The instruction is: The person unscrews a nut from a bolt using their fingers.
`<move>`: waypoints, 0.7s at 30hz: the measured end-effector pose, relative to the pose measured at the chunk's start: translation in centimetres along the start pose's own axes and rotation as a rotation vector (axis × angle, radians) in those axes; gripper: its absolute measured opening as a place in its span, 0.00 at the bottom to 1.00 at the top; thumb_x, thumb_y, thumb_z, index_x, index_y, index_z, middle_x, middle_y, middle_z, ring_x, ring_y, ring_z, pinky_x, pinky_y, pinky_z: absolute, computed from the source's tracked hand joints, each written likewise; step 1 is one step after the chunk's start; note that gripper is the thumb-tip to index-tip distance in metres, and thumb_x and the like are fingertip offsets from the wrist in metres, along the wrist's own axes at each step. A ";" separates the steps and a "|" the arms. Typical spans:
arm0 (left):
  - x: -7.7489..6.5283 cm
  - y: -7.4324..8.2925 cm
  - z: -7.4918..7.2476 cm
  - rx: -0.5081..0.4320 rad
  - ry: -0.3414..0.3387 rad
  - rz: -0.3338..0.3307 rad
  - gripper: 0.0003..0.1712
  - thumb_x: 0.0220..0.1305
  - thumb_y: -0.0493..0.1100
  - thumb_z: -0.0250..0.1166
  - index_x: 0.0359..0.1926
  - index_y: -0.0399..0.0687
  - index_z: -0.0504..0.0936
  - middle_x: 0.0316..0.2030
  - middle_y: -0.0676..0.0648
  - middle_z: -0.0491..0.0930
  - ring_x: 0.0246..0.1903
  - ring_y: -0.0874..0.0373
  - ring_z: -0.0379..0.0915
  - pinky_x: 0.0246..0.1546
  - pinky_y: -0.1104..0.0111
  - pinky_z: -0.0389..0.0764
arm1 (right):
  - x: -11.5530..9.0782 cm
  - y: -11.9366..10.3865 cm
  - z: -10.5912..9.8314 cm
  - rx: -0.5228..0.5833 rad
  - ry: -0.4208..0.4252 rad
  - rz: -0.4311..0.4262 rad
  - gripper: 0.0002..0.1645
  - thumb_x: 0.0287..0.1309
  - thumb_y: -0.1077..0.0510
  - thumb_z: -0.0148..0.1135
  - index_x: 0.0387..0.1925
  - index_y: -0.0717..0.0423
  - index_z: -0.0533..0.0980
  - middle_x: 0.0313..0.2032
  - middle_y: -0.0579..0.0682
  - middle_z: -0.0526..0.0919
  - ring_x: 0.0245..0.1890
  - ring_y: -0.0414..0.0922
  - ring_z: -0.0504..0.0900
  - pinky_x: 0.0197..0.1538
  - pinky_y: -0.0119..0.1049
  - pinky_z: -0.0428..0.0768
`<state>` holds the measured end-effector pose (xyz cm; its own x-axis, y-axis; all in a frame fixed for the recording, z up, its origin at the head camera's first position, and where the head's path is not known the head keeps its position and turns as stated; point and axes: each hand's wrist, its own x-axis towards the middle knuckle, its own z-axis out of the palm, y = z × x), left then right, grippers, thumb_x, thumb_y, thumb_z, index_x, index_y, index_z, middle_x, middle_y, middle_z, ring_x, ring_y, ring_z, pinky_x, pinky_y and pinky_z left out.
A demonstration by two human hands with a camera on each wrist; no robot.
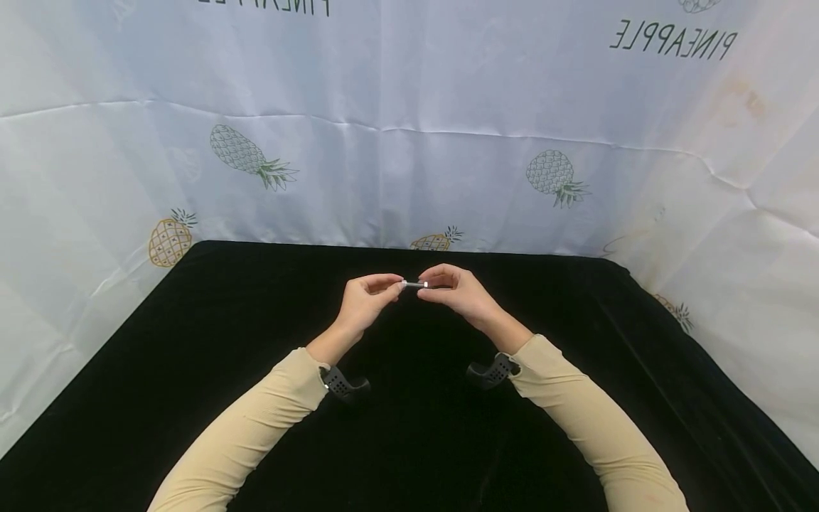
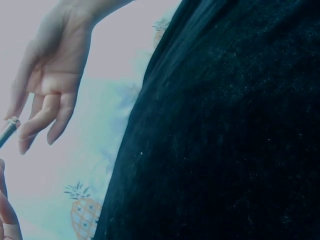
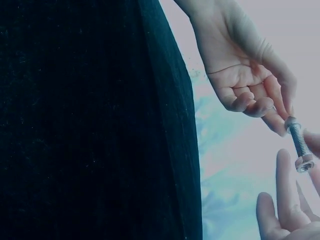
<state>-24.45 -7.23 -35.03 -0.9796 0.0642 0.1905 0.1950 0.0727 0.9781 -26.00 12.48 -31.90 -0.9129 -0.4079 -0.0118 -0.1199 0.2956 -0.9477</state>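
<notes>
A silver threaded bolt (image 1: 414, 284) is held level between the two hands. My left hand (image 1: 366, 307) pinches its left end between thumb and fingers, and the fingertips partly hide that end. On the right end sits a hex nut (image 3: 304, 165), its open face showing in the right wrist view. My right hand (image 1: 466, 293) has its thumb and forefinger on either side of the nut. In the left wrist view the right hand (image 2: 52, 80) bends its other fingers loosely, while only fingers of the left hand (image 2: 7, 217) show at the edge.
Black cloth (image 1: 409, 427) covers the table beneath the hands. A white curtain (image 1: 409, 178) printed with pineapples hangs behind and at both sides. Dark wrist bands (image 1: 345, 384) circle both wrists over beige sleeves (image 1: 256, 427).
</notes>
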 end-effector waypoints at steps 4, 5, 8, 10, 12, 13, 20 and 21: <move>0.0 0.0 0.0 -0.004 0.004 -0.004 0.15 0.60 0.40 0.63 0.46 0.36 0.81 0.43 0.37 0.82 0.37 0.51 0.81 0.44 0.69 0.82 | 0.3 0.0 0.1 0.065 -0.021 0.071 0.24 0.65 0.53 0.54 0.56 0.63 0.69 0.48 0.61 0.80 0.42 0.42 0.84 0.59 0.42 0.75; 0.0 0.0 0.0 -0.004 0.005 -0.003 0.15 0.60 0.40 0.64 0.46 0.36 0.81 0.43 0.37 0.82 0.35 0.54 0.81 0.43 0.70 0.82 | 0.3 0.0 0.1 0.076 -0.024 0.085 0.24 0.66 0.52 0.52 0.56 0.65 0.69 0.46 0.61 0.81 0.40 0.40 0.85 0.58 0.40 0.76; 0.0 0.0 0.0 -0.005 0.009 0.000 0.15 0.60 0.40 0.64 0.46 0.36 0.82 0.42 0.38 0.83 0.32 0.61 0.81 0.42 0.71 0.82 | 0.4 0.0 0.1 0.077 -0.014 0.100 0.23 0.66 0.52 0.51 0.53 0.66 0.71 0.43 0.61 0.82 0.35 0.36 0.84 0.56 0.38 0.77; 0.0 0.0 0.0 -0.004 0.008 0.003 0.15 0.60 0.40 0.64 0.45 0.36 0.81 0.42 0.38 0.83 0.30 0.65 0.80 0.42 0.71 0.82 | 0.4 0.0 0.0 0.051 -0.012 0.074 0.21 0.65 0.54 0.53 0.52 0.65 0.73 0.45 0.62 0.82 0.36 0.36 0.84 0.57 0.40 0.77; -0.1 0.0 -0.1 -0.002 0.007 0.002 0.15 0.60 0.40 0.64 0.45 0.36 0.81 0.42 0.39 0.83 0.31 0.65 0.80 0.42 0.71 0.82 | 0.3 0.0 0.0 0.016 -0.005 0.042 0.18 0.63 0.56 0.56 0.50 0.63 0.74 0.48 0.63 0.80 0.39 0.38 0.83 0.59 0.42 0.76; -0.1 0.0 -0.1 -0.002 0.007 -0.001 0.15 0.60 0.40 0.64 0.45 0.36 0.81 0.42 0.39 0.83 0.31 0.65 0.80 0.43 0.71 0.82 | 0.2 -0.1 0.0 0.000 -0.001 0.028 0.17 0.62 0.57 0.58 0.50 0.62 0.74 0.50 0.63 0.79 0.42 0.39 0.82 0.59 0.43 0.75; 0.0 -0.1 0.0 -0.005 0.005 -0.002 0.15 0.60 0.40 0.64 0.46 0.36 0.81 0.43 0.38 0.83 0.30 0.67 0.79 0.44 0.69 0.82 | 0.0 0.0 0.0 -0.007 0.006 0.002 0.22 0.59 0.58 0.60 0.54 0.62 0.70 0.53 0.59 0.76 0.53 0.48 0.77 0.60 0.45 0.74; 0.0 -0.1 0.0 -0.006 0.005 0.000 0.15 0.60 0.40 0.64 0.46 0.36 0.81 0.43 0.37 0.83 0.30 0.67 0.79 0.43 0.69 0.82 | 0.0 0.0 0.0 0.007 0.003 0.016 0.23 0.60 0.57 0.59 0.55 0.62 0.69 0.53 0.60 0.76 0.52 0.47 0.78 0.60 0.44 0.75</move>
<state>-24.46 -7.23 -35.10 -0.9799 0.0597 0.1906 0.1944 0.0667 0.9787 -26.02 12.47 -31.90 -0.9158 -0.4007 -0.0265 -0.1022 0.2965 -0.9495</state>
